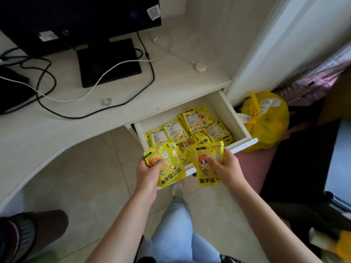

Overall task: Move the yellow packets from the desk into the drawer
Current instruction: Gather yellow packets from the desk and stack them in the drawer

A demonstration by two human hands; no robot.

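The white drawer [230,111] under the desk stands pulled open, with several yellow packets [191,128] lying flat inside it. My left hand [147,172] grips a small stack of yellow packets [171,166] over the drawer's front edge, thumb on top. My right hand [226,168] holds another stack of yellow packets [206,168] beside it, thumb pressed on the cartoon print. Both stacks hang above the near end of the drawer. No yellow packet shows on the desk top.
On the white desk [171,88] are a black monitor [76,21] on its stand, black and white cables [106,73], a small clear object [107,101] and a round beige thing [201,66]. A tied yellow plastic bag [266,120] sits on the floor right of the drawer.
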